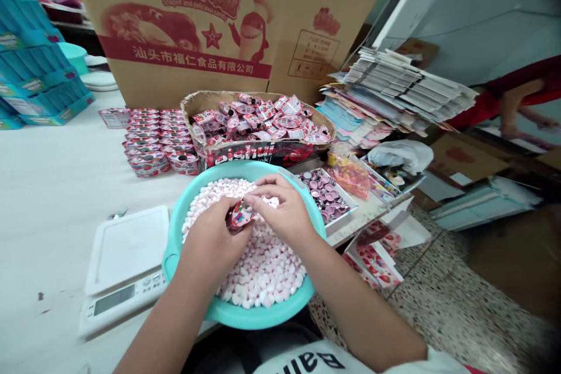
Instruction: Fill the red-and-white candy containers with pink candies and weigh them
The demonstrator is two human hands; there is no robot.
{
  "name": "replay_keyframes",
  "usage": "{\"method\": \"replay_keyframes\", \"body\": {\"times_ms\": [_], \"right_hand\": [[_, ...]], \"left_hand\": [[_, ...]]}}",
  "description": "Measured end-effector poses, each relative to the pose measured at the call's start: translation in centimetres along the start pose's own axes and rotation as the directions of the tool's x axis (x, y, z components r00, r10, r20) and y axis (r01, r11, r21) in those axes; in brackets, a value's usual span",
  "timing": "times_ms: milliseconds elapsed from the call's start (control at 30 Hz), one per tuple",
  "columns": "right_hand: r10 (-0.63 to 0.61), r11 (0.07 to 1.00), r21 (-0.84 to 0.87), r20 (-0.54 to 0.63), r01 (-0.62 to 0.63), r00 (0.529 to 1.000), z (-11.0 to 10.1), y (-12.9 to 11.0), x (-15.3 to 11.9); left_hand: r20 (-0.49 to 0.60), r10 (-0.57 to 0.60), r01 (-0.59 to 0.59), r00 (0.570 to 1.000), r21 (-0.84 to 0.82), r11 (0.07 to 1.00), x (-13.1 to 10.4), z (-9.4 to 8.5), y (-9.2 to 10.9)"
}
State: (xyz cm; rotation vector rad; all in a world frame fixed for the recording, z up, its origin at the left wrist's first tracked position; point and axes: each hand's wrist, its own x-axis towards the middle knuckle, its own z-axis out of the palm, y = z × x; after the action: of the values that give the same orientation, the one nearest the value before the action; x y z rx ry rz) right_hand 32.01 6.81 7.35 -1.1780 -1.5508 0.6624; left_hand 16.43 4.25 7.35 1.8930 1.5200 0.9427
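My left hand (214, 239) is wrapped round a small red and pink printed packet (241, 214), held over a turquoise basin (173, 245). The fingertips of my right hand (283, 210) are pressed together at the packet's upper right edge; whether something small is between them is hidden. Pale pink and white candies (267, 274) fill much of the basin below both hands. Just behind the basin stands an open carton (193, 108) heaped with similar packets (258, 120). A white tray (344, 216) of round pink and silver caps (324, 193) lies to the basin's right.
A white scale (127, 251) sits left of the basin. Rows of packets (149, 140) stand behind it, with blue display boxes (39, 64) farther left. A large cardboard box (197, 23) rises at the back. Paper stacks (394, 87) lie right; another person's arms (515, 108) show beyond.
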Motion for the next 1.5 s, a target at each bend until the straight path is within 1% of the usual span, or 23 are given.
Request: {"method": "replay_keyframes", "body": {"times_ms": [100, 167, 233, 300, 367, 433, 467, 567, 667, 733, 800, 833, 867, 900, 933, 1000, 1033, 1133, 1200, 1267, 1400, 1467, 1500], "right_hand": [[0.044, 0.991, 0.129, -0.093, -0.032, 0.995, -0.6, 0.9, 0.3], [0.088, 0.988, 0.139, -0.093, -0.074, 0.992, -1.1, 1.8, 0.5], [0.131, 0.991, 0.033, 0.0, -0.131, 0.991, -1.5, 2.6, 0.4], [0.182, 0.978, -0.127, 0.141, -0.164, 0.973, -1.8, 3.1, 0.3], [0.218, 0.956, -0.253, 0.274, -0.149, 0.937, -1.9, 3.2, 0.1], [0.213, 0.949, -0.296, 0.338, -0.111, 0.917, -1.8, 2.9, 0.0], [0.201, 0.95, -0.297, 0.339, -0.098, 0.919, -1.8, 2.7, -0.1], [0.196, 0.949, -0.296, 0.285, -0.108, 0.938, -1.5, 2.2, 0.0], [0.244, 0.941, -0.291, 0.241, -0.169, 0.939, -1.2, 2.0, 0.2], [0.257, 0.94, -0.278, 0.195, -0.197, 0.947, -1.0, 2.0, 0.4], [0.262, 0.937, -0.277, 0.145, -0.215, 0.954, -0.8, 2.0, 0.6], [0.273, 0.93, -0.288, 0.132, -0.227, 0.953, -0.7, 2.1, 0.7], [0.29, 0.921, -0.307, 0.126, -0.241, 0.949, -0.7, 2.2, 0.8], [0.312, 0.908, -0.332, 0.13, -0.255, 0.941, -0.6, 2.3, 0.8], [0.334, 0.893, -0.362, 0.141, -0.266, 0.932, -0.7, 2.5, 0.9], [0.358, 0.868, -0.424, 0.177, -0.257, 0.917, -0.8, 2.9, 0.8], [0.361, 0.859, -0.453, 0.208, -0.237, 0.909, -0.9, 3.1, 0.8], [0.376, 0.842, -0.52, 0.38, -0.141, 0.845, -1.2, 3.9, 0.6], [0.387, 0.836, -0.543, 0.489, -0.075, 0.782, -1.4, 4.2, 0.7], [0.389, 0.829, -0.559, 0.535, -0.031, 0.75, -1.3, 4.3, 0.8], [0.365, 0.829, -0.56, 0.537, -0.003, 0.76, -1.1, 4.2, 1.3], [0.352, 0.84, -0.542, 0.544, -0.001, 0.762, -1.1, 4.0, 1.5], [0.349, 0.845, -0.535, 0.547, -0.003, 0.761, -1.0, 3.9, 1.5]], "left_hand": [[-0.072, -0.062, 0.059, 0.996, -0.044, 0.997, -0.7, -1.0, 0.0], [-0.14, -0.134, 0.125, 0.981, -0.072, 0.99, -1.5, -3.1, -0.2], [-0.187, -0.154, 0.146, 0.97, -0.059, 0.988, -2.3, -6.0, -1.0], [-0.199, -0.181, 0.187, 0.963, 0.013, 0.982, -2.9, -9.3, -2.3], [-0.2, -0.301, 0.319, 0.932, 0.062, 0.946, -3.1, -12.0, -4.5], [-0.182, -0.418, 0.432, 0.89, 0.042, 0.901, -3.1, -13.6, -7.2], [-0.155, -0.439, 0.449, 0.885, 0.029, 0.893, -3.0, -14.0, -8.7], [-0.059, -0.442, 0.442, 0.895, -0.012, 0.897, -3.2, -13.9, -12.3], [-0.034, -0.412, 0.405, 0.911, -0.122, 0.906, -3.7, -13.9, -13.9], [-0.094, -0.362, 0.337, 0.927, -0.207, 0.918, -3.7, -14.9, -14.2], [-0.274, -0.298, 0.202, 0.914, -0.329, 0.922, -3.3, -16.3, -14.7], [-0.394, -0.27, 0.102, 0.879, -0.399, 0.911, -2.9, -16.9, -15.1], [-0.515, -0.255, -0.005, 0.819, -0.451, 0.892, -2.5, -17.4, -15.6], [-0.616, -0.255, -0.088, 0.746, -0.47, 0.878, -2.1, -17.7, -16.1], [-0.695, -0.26, -0.127, 0.671, -0.453, 0.882, -1.6, -17.8, -16.7], [-0.791, -0.283, -0.081, 0.543, -0.385, 0.92, -1.1, -17.4, -17.7], [-0.814, -0.308, -0.036, 0.492, -0.373, 0.927, -1.0, -17.1, -18.0], [-0.842, -0.37, 0.009, 0.393, -0.399, 0.917, -1.0, -16.2, -18.1], [-0.857, -0.343, 0.015, 0.384, -0.365, 0.931, -1.1, -16.0, -17.8], [-0.873, -0.276, 0.042, 0.403, -0.283, 0.958, -1.2, -15.8, -17.6], [-0.841, -0.202, 0.102, 0.502, -0.175, 0.979, -1.4, -15.6, -17.4], [-0.818, -0.194, 0.129, 0.541, -0.147, 0.981, -1.7, -15.7, -17.3], [-0.795, -0.195, 0.141, 0.575, -0.138, 0.98, -1.9, -15.8, -17.3]]}}
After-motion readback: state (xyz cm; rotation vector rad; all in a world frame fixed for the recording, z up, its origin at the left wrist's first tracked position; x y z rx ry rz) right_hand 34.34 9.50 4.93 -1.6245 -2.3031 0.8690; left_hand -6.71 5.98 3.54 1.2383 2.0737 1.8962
